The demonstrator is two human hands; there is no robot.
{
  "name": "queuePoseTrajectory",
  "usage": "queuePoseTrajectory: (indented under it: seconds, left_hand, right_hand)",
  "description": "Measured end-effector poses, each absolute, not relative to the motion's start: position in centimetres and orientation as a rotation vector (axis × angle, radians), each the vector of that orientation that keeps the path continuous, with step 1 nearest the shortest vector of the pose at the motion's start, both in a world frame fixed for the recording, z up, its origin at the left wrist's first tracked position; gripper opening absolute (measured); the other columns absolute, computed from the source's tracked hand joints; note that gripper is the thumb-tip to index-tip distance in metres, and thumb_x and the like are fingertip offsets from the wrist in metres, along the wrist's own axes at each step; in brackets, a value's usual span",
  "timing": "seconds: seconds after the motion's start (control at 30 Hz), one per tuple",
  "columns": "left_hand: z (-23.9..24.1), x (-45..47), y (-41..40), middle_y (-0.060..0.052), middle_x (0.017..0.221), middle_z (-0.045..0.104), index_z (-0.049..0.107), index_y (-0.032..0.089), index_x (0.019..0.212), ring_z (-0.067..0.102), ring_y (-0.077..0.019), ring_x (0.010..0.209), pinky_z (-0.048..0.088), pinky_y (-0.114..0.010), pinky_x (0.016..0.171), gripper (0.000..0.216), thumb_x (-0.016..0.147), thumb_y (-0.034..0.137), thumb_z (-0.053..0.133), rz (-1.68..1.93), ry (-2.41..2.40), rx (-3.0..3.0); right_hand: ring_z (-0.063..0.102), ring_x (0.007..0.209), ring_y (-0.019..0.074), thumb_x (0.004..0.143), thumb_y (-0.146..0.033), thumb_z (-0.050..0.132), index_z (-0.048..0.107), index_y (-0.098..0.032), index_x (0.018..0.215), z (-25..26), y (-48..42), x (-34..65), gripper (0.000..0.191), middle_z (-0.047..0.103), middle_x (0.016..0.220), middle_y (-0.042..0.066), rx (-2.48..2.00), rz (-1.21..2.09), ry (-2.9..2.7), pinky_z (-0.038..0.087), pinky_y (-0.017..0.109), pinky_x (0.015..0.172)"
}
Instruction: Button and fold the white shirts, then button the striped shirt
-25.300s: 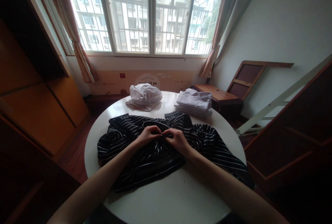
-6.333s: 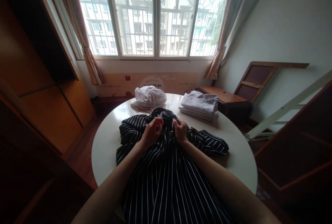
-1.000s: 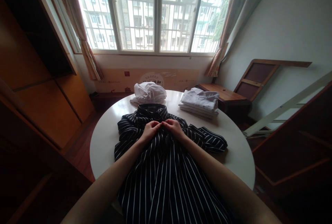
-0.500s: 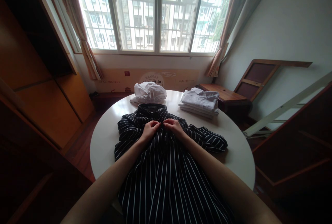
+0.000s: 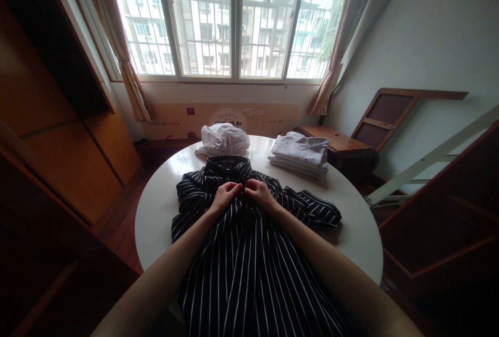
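A black shirt with white stripes (image 5: 249, 264) lies front up on the round white table (image 5: 156, 222), its collar at the far side and its lower part hanging toward me. Just below the collar, my left hand (image 5: 226, 195) pinches the front edge of the shirt. My right hand (image 5: 259, 192) pinches the cloth right beside it, with the fingertips of both hands almost touching. Any button between the fingers is too small to make out. One sleeve stretches out to the right; the left sleeve is bunched up.
Behind the collar sits a crumpled white cloth (image 5: 224, 139). A stack of folded white garments (image 5: 299, 152) rests at the table's back right. Beyond are a wooden chest (image 5: 335, 139) and a window (image 5: 234, 25); a cabinet (image 5: 74, 160) stands at left.
Both hands stay at the same spot on the shirt front, with only slight finger movement. The right fingers look a little more curled.
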State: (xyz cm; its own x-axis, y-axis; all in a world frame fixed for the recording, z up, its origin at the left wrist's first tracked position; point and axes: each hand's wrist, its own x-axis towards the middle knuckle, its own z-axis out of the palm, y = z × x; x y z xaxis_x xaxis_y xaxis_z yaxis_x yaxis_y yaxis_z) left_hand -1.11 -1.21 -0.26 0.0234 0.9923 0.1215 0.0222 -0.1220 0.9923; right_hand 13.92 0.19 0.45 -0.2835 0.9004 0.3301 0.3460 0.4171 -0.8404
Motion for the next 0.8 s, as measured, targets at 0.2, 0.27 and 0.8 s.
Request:
queuePoseTrajectory:
  seconds: [0.2,0.27,0.8]
  left_hand:
    - [-0.4,-1.1,-1.1,-0.002,0.066,0.061,0.059,0.015,0.067,0.057,-0.0149,0.066,0.043,-0.026,0.065,0.021,0.058,0.032,0.068,1.323,1.201,1.457]
    - [-0.4,-1.1,-1.1,-0.001,0.065,0.061,0.059,0.015,0.067,0.057,-0.0146,0.065,0.044,-0.026,0.065,0.017,0.061,0.03,0.065,1.344,1.196,1.462]
    - [1.6,-3.4,0.4,-0.007,0.087,0.064,0.057,0.015,0.093,0.059,-0.0177,0.08,0.045,-0.03,0.073,0.025,0.074,0.029,0.051,1.482,1.395,1.8]
  right_hand:
    - [0.053,0.063,0.0122,0.069,-0.023,0.053,0.059,-0.014,0.073,0.4,0.1,13.7,0.011,0.059,0.068,0.001,-1.092,0.741,-1.881,0.041,0.025,0.063]
    - [0.053,0.063,0.0124,0.069,-0.022,0.052,0.059,-0.014,0.074,0.4,0.1,13.7,0.011,0.059,0.068,0.001,-1.088,0.744,-1.885,0.041,0.025,0.063]
    - [0.051,0.067,0.0114,0.07,-0.016,0.052,0.055,-0.014,0.075,1.1,0.4,14.8,0.007,0.057,0.071,0.0,-1.035,0.995,-2.27,0.041,0.024,0.065]
